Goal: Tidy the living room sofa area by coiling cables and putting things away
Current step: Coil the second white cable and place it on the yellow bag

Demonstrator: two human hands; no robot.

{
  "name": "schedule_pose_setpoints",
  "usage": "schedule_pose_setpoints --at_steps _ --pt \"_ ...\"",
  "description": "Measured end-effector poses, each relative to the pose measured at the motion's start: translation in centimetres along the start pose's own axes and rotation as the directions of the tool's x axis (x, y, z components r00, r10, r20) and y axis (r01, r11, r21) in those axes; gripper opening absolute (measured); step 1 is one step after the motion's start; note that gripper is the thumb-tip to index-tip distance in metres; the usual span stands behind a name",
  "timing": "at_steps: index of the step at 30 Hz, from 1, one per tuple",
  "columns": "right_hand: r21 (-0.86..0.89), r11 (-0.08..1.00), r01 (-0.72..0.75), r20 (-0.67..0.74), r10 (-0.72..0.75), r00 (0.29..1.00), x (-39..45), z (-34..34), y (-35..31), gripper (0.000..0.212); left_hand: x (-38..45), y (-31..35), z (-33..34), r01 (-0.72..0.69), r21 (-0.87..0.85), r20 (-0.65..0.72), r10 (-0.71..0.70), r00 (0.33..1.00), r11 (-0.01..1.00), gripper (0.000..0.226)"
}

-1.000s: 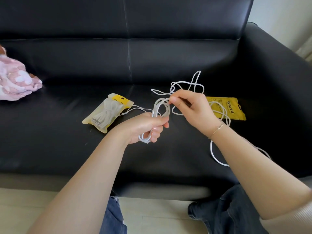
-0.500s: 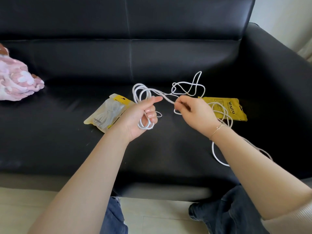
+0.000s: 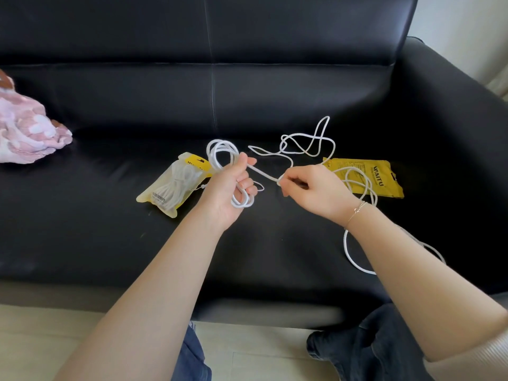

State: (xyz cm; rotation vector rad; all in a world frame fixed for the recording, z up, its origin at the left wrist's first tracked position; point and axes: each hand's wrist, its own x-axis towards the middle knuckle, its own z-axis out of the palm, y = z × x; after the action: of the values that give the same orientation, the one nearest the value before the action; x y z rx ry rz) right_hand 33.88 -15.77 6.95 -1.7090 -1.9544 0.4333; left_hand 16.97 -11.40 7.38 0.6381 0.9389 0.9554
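Note:
A long white cable (image 3: 303, 145) lies in loose tangles on the black sofa seat (image 3: 82, 224). My left hand (image 3: 229, 188) grips a coil of that cable, with loops sticking out above and below the fist. My right hand (image 3: 313, 191) pinches the strand that runs from the coil toward the tangle. More of the cable trails over a flat yellow pouch (image 3: 382, 177) and loops down past my right forearm. A clear yellow-topped pouch (image 3: 171, 189) with a bundled white cable inside lies left of my left hand.
A pink and white fluffy cloth (image 3: 26, 133) lies at the seat's left end. The sofa's backrest rises behind, and its armrest (image 3: 456, 111) bounds the right. My knees and the pale floor sit below the seat's front edge.
My left hand turned and swung the coil left and up, while my right hand slid along the strand to the right, so the two hands now stand apart.

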Motion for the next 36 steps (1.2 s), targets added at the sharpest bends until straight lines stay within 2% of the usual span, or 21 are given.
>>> schedule_pose_setpoints --at_steps 3,8,15,20,23,25,27,29,30,33,36 --pt "0.010 0.998 0.058 0.045 -0.058 0.997 -0.3 0.3 -0.1 0.021 0.0 0.1 0.1 0.007 -0.091 -0.026 -0.009 1.000 0.996 0.018" --pt "-0.117 0.981 0.152 -0.009 -0.154 0.988 -0.6 1.6 -1.4 0.019 -0.2 -0.1 0.1 0.020 -0.081 -0.016 -0.022 1.000 0.996 0.022" --pt "-0.063 0.995 0.074 0.067 -0.070 0.995 -0.4 0.7 -1.1 0.030 0.3 0.5 -0.3 -0.027 -0.168 -0.195 -0.007 0.981 0.985 0.022" --pt "-0.091 0.996 0.002 0.129 0.009 0.992 -0.2 -0.5 0.4 0.044 0.3 1.8 -1.0 -0.045 -0.324 -0.177 -0.013 0.984 0.945 0.026" --pt "-0.129 0.991 -0.031 0.133 0.048 0.990 -0.1 -1.1 1.0 0.047 0.5 2.2 -2.0 -0.072 -0.327 -0.222 -0.003 0.975 0.942 0.021" --pt "-0.182 0.983 -0.013 0.126 0.037 0.991 -0.1 -1.2 1.0 0.033 0.6 2.3 -2.2 -0.086 -0.224 -0.252 0.028 0.967 0.971 0.020" --pt "-0.234 0.972 0.010 0.125 0.020 0.992 -0.1 -1.2 0.6 0.020 0.5 2.1 -2.1 -0.112 0.089 -0.273 0.132 0.953 0.990 0.025" --pt "-0.262 0.964 0.035 0.106 -0.007 0.994 -0.1 -1.1 0.4 0.016 0.3 1.8 -1.8 -0.101 0.444 -0.220 0.217 0.951 0.890 0.027" --pt "-0.254 0.966 0.048 0.083 -0.028 0.996 -0.1 -1.1 0.4 0.016 0.1 1.6 -1.6 -0.092 0.556 -0.170 0.222 0.960 0.826 0.027" --pt "-0.141 0.987 0.076 0.022 -0.073 0.997 0.0 -0.8 0.3 0.016 -0.5 1.2 -1.2 -0.090 0.718 -0.027 0.157 0.987 0.690 0.026" --pt "-0.144 0.990 0.006 0.032 -0.001 0.999 0.1 -0.9 0.5 0.030 -0.8 1.0 -1.0 -0.079 0.801 -0.018 0.157 0.987 0.593 0.026"
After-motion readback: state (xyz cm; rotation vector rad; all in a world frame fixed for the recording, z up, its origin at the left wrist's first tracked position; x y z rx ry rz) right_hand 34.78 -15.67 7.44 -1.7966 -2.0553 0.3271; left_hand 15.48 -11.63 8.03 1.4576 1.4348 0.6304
